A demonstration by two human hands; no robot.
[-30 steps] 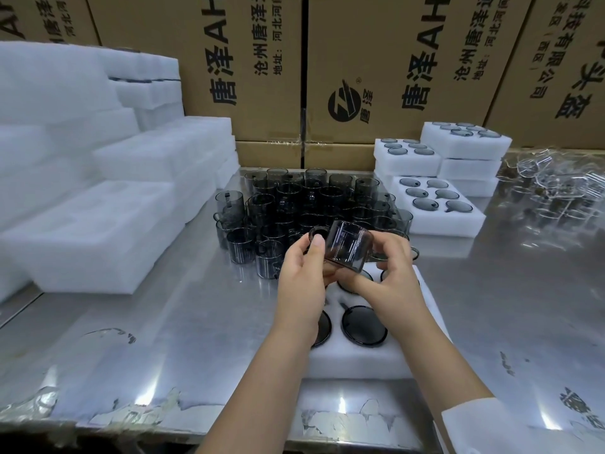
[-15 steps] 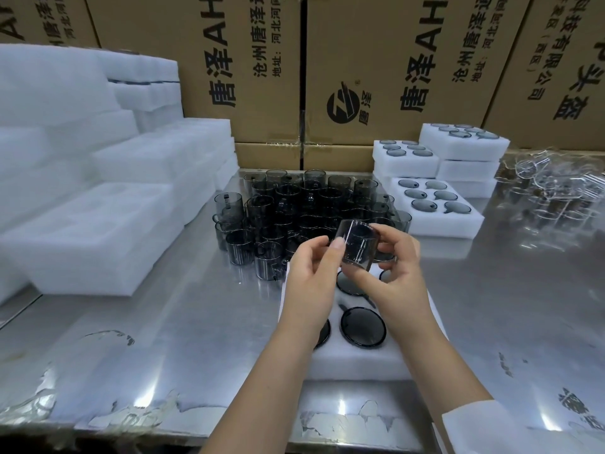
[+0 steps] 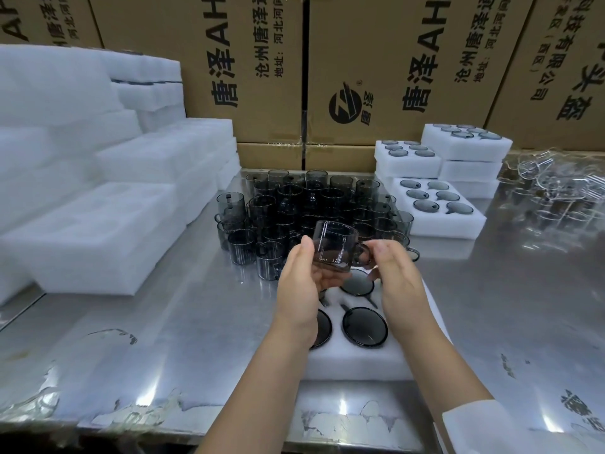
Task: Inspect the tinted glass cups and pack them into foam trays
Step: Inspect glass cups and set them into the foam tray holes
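Steel tabletop (image 3: 163,339) carries a crowd of tinted cups (image 3: 311,204); nearer, a foam tray (image 3: 353,362) (some pockets filled). Above the tray, the left hand (image 3: 301,290) cradles one tilted cup (image 3: 334,247) and the right hand (image 3: 396,280) pinches its handle

Both arms come up from the bottom of the frame and angle in toward each other, with the hands close together at center. The left hand (image 3: 299,290) has its palm turned inward and thumb up, and its fingers are curled under a tinted glass cup (image 3: 334,247) to cradle it. The right hand (image 3: 397,283) faces it and pinches the cup's handle with its fingertips. The left forearm (image 3: 262,371) is bare, and the right one has a white sleeve (image 3: 491,427).
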